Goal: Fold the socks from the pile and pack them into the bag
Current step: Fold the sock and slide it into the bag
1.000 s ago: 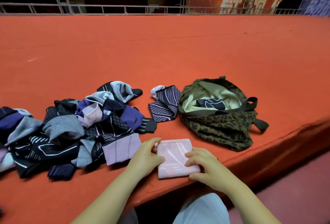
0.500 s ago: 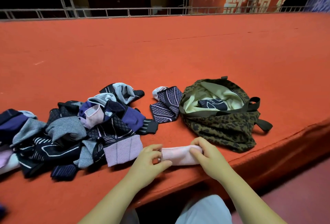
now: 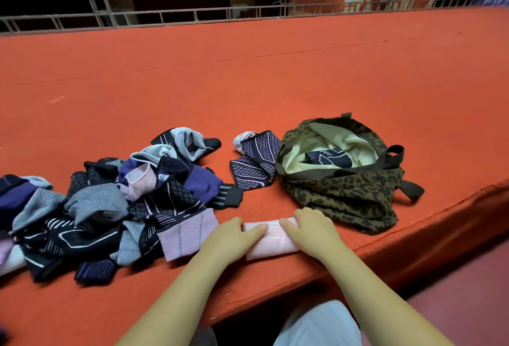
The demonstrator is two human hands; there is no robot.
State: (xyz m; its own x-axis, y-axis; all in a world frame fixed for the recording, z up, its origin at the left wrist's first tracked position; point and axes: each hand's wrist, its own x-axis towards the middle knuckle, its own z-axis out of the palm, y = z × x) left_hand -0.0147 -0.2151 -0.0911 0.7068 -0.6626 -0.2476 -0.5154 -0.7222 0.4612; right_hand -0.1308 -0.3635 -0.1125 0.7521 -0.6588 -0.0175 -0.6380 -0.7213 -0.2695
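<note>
Head view: pink sock (image 3: 271, 243) now folded narrower, pressed flat under left hand (image 3: 234, 238) and right hand (image 3: 311, 231); ready for camouflage bag (image 3: 344, 194).

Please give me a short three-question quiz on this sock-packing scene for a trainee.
1. True or false: the camouflage bag is zipped shut.
2. Which item do the left hand and right hand press on? A) pink sock B) navy patterned sock C) bag strap
3. On which side of the bag does the sock pile lie, in the camera's view?

Key: 1 false, it lies open with a dark sock inside; 2 A; 3 left.
</note>
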